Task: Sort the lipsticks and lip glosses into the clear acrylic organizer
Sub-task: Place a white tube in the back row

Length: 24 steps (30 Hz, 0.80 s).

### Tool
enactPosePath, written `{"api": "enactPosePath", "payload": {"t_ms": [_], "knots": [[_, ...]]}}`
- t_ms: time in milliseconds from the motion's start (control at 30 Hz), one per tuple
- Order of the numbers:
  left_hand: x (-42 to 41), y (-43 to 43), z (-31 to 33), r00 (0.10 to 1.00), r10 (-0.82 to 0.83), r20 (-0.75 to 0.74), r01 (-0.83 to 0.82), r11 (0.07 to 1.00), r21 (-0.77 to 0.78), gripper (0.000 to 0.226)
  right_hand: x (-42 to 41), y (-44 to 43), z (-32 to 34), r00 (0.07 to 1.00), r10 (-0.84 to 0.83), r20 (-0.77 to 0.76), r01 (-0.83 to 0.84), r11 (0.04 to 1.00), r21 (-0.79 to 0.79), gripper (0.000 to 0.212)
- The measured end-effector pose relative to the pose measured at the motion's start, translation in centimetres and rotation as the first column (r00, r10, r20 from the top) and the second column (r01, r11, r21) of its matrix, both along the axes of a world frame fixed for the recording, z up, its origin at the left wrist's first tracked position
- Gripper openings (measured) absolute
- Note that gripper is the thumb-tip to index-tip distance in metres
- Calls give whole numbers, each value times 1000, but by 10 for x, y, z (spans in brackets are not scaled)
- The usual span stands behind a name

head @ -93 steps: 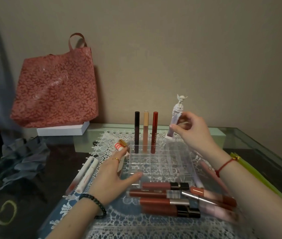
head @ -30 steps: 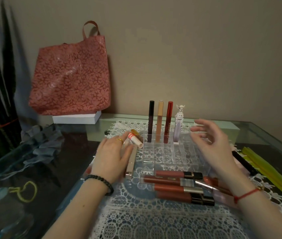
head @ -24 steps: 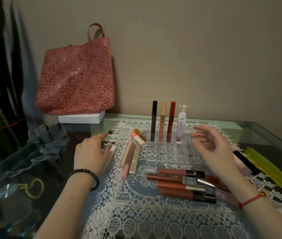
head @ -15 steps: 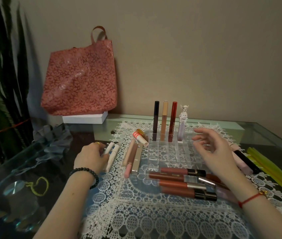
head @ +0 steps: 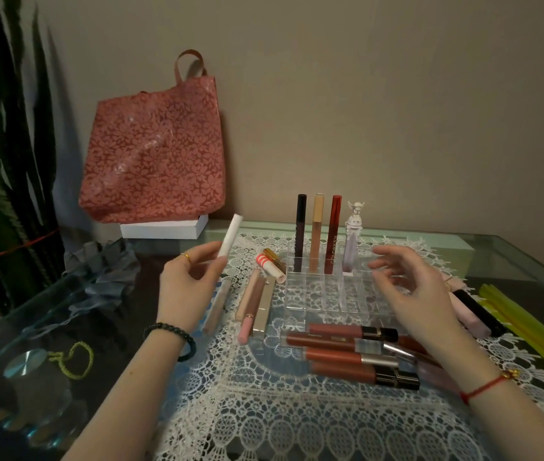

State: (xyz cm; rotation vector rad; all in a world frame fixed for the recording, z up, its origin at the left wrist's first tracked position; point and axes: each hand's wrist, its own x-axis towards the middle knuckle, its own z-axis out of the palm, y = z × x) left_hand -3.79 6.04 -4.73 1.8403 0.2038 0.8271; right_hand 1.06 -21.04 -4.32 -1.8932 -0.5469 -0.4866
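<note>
Gripping a white tube (head: 230, 239) between thumb and fingers, the left hand (head: 182, 287) holds it clear of the glass bench (head: 510, 261), with the far end tilted up and to the right. The right hand (head: 410, 291) hovers with its fingers relaxed and spread, holding nothing, above the right side of the clear acrylic organizer (head: 324, 291), which sits on a white lace mat (head: 264, 410).

Four tubes stand upright in the organizer's back row: a dark tube (head: 301, 227), a beige tube (head: 316, 227), a red tube (head: 334, 231) and a lilac tube (head: 352, 247) topped with a small figure. Just in front of the organizer lies a cluster of brown-red glosses (head: 347, 347). To its left lie a striped tube (head: 269, 266), several pale pink and gold tubes (head: 257, 304) and one pale tube (head: 217, 304) beside the left hand. Black and pink tubes (head: 473, 311) lie to the right, partly hidden by the right hand.

A red floral bag (head: 154, 151) leans against the wall on a white box (head: 164, 227), and yellow sticks (head: 530, 327) lie at the right edge.
</note>
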Motion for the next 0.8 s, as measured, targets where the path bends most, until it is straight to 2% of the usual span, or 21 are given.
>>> {"api": "enactPosePath", "payload": {"t_ms": [67, 100, 267, 533, 700, 800], "knots": [[-3, -16, 5, 976, -204, 71, 215, 944, -249, 25, -5, 4, 3, 999, 35, -7, -35, 999, 9, 33], [-4, -23, 6, 957, -276, 95, 291, 902, -319, 27, -8, 7, 5, 998, 64, -16, -63, 998, 28, 33], [-5, -51, 3, 849, -515, 120, 506, 723, -470, 26, -23, 25, 11, 970, 237, -52, -230, 966, 120, 31], [-3, -80, -7, 762, -647, 39, 610, 695, -381, 41, -31, 33, 12, 942, 331, -60, -310, 924, 223, 30], [-1, -88, -9, 761, -648, 37, 630, 723, -284, 32, -29, 32, 11, 952, 302, -50, -281, 926, 252, 27], [-1, -89, -9, 802, -596, 48, 595, 786, -168, 29, -25, 28, 14, 961, 273, -41, -255, 935, 248, 24]]}}
